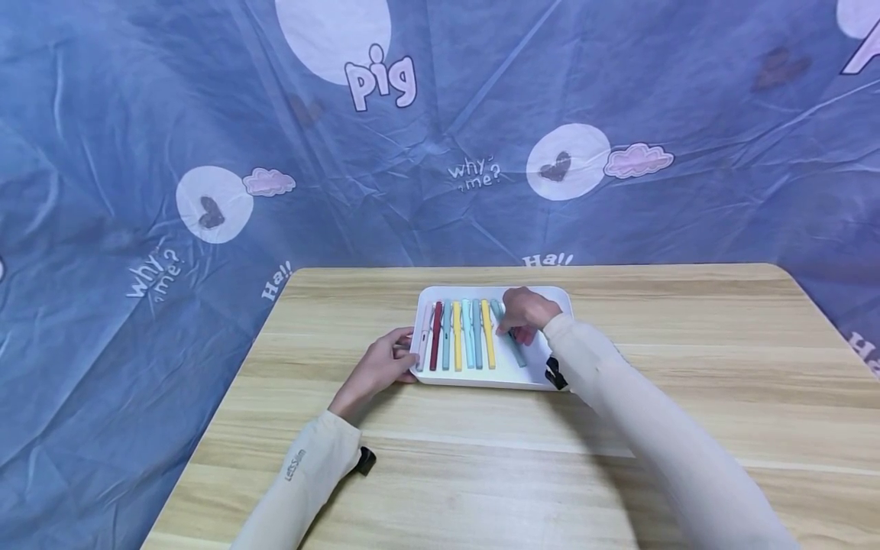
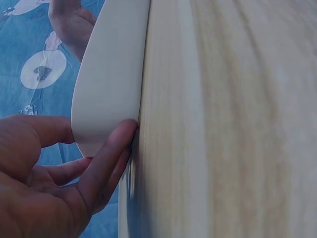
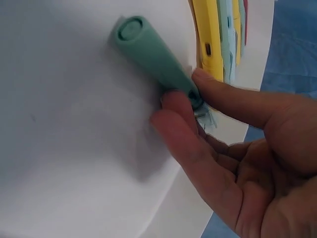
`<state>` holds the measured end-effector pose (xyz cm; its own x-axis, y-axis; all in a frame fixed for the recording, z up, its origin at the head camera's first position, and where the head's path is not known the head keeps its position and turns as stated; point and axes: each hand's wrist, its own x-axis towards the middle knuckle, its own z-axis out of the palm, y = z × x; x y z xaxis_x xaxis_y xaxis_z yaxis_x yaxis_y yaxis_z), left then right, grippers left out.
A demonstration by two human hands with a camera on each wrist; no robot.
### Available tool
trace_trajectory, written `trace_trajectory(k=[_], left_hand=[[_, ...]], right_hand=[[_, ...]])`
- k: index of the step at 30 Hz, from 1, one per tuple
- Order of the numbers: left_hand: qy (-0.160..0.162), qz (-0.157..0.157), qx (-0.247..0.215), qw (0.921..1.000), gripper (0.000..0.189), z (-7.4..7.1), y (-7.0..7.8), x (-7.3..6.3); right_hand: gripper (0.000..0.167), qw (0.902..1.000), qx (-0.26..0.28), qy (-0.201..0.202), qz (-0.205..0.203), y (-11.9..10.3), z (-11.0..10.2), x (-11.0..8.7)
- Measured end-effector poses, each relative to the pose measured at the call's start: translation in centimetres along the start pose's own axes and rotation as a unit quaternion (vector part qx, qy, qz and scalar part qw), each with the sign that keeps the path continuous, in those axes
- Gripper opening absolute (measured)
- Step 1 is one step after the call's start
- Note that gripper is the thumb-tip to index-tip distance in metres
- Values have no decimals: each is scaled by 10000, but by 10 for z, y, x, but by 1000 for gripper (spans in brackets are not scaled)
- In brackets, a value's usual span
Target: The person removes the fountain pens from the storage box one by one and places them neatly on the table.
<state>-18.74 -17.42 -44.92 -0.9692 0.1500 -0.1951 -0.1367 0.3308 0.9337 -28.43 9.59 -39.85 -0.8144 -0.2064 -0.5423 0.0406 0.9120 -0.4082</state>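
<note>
A white tray [image 1: 481, 383] lies on the table with several pens side by side in its left and middle part. My left hand [image 1: 385, 359] grips the tray's left end; in the left wrist view, fingers and thumb are around its wall [image 2: 111, 74]. With thumb and fingers my right hand [image 1: 532, 312] pinches a green pen [image 3: 153, 57] by its far end. That pen slants inside the tray, right of a yellow pen [image 1: 488, 336]. Further left in the row are a red pen [image 1: 436, 336], another yellow pen [image 1: 457, 336] and a pale pen [image 1: 425, 336] at the end.
The wooden table [image 1: 440, 473] extends around the tray on all sides. Behind its back edge hangs a blue printed cloth [image 1: 426, 214]. Black straps [image 1: 555, 373] show at both sleeve cuffs.
</note>
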Motion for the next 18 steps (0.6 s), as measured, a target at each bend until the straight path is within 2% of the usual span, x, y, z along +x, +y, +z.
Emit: trace_trajectory(k=[18], left_hand=[[61,8,-126,9999,57,1,-1,0]], right_hand=[[19,9994,-329,64,-59,-1,-4,-1]])
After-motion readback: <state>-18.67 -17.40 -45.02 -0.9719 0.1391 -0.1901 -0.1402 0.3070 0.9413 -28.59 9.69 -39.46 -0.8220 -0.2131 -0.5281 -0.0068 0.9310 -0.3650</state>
